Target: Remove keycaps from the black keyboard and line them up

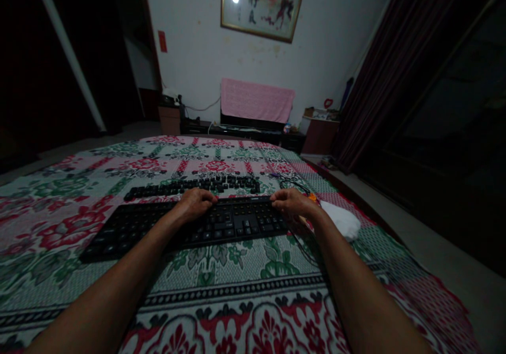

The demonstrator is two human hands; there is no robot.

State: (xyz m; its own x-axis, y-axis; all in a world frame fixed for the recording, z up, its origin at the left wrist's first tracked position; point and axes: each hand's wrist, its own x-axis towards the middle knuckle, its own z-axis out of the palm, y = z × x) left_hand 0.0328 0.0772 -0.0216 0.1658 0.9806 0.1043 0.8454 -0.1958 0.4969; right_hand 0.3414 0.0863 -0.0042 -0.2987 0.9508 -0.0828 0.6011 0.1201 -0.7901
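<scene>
The black keyboard (209, 228) lies on the flowery blanket (233, 275), toward seven o'clock from the middle, holding many keys in its frame, with loose keys (177, 187) past it at twelve o'clock. The left hand (194, 203) is at its far edge and the right hand (291, 202) at its two o'clock corner; I can't tell if either grips it. A white bundle (343, 219), insides hidden, sits at four o'clock from the right hand.
</scene>
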